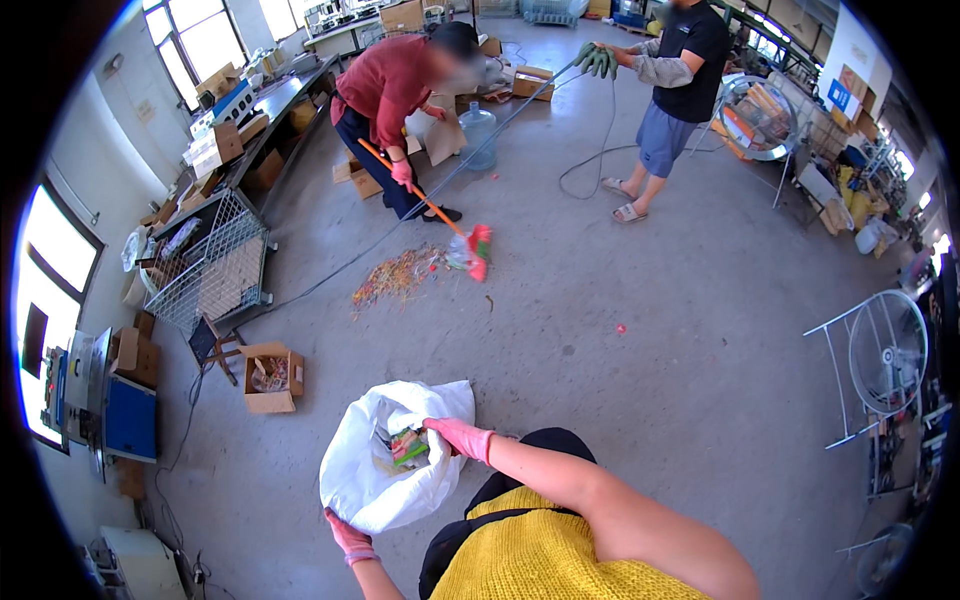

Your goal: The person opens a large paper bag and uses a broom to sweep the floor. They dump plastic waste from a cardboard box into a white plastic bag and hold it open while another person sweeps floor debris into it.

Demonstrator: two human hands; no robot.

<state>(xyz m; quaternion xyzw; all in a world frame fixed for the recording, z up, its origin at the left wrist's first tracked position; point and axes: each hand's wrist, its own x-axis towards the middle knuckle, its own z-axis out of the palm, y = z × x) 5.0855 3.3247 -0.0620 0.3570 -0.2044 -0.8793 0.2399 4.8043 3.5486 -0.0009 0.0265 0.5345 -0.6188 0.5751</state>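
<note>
Low over the concrete floor, a white sack is held open: its lower edge is gripped by the left hand, its rim pinched by the right hand. Bare floor lies ahead, up to a swept litter pile.

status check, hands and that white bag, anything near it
Left hand grips white bag at its lower edge. Right hand holds the rim open. Colourful scraps inside. Floor around bag bare; cardboard box stands apart.
</note>
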